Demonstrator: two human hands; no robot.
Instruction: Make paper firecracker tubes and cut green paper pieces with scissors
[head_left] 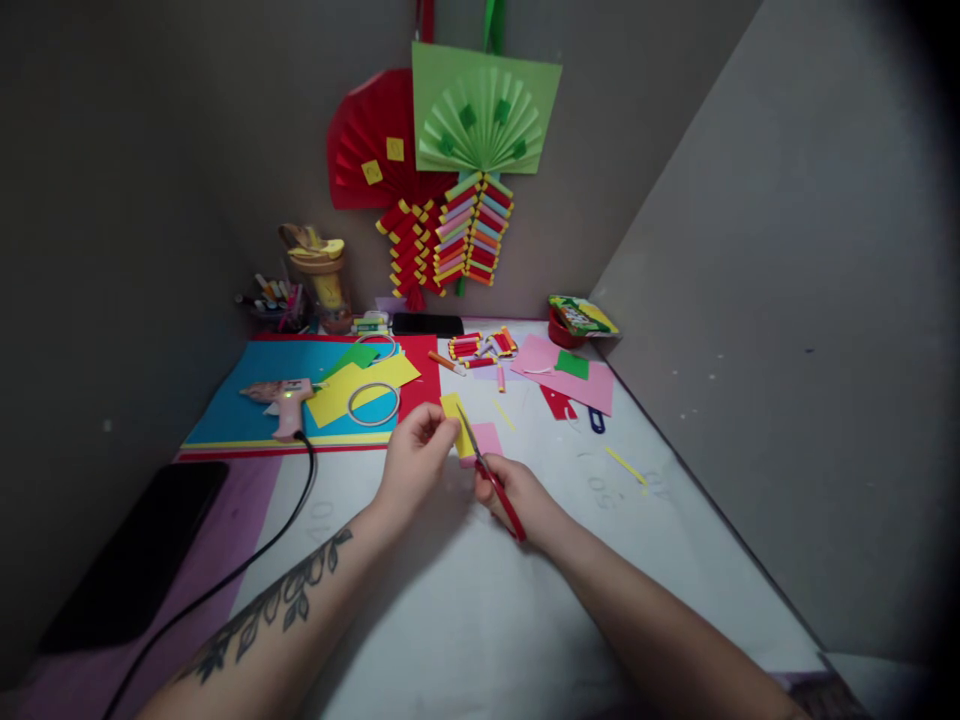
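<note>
Between thumb and fingers, my left hand (424,447) pinches a small strip of yellow paper (454,408) over the middle of the table. My right hand (521,495) grips red-handled scissors (508,508), their blades pointing up and away along the yellow strip. Whether the blades are parted is too fine to make out. Under the scissors lies a piece of pink paper (489,438), partly covered by the blades and yellow strip. Thin yellow offcuts (627,467) lie to the right of my right hand.
A pink glue gun (289,405) with a black cord rests on coloured sheets (225,405) at left, beside a roll ring (373,404). Rolled paper firecrackers (465,346) lie at the back. Red (360,130) and green fan decorations (487,110) hang on the wall.
</note>
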